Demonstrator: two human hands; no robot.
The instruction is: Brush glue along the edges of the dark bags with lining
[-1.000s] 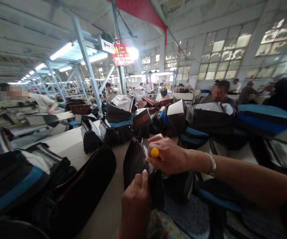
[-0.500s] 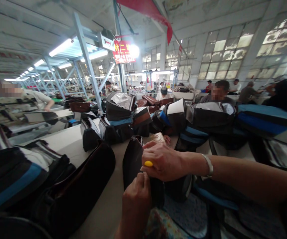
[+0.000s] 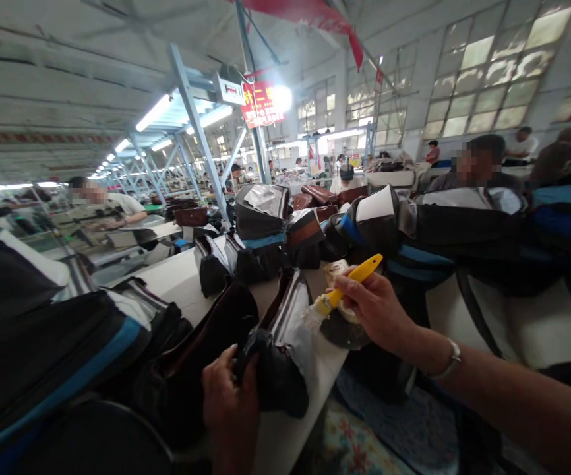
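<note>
Brush (image 3: 349, 285) raised (yellow handle), right hand (image 3: 377, 311), left hand (image 3: 229, 399) on bag (image 3: 273, 376)

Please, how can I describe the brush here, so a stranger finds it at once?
On the long white work table, find the person's right hand at the lower right. It holds the brush by its bright yellow handle, pale bristles pointing toward the dark bag in the left hand. Nothing nearby shares that yellow.
</note>
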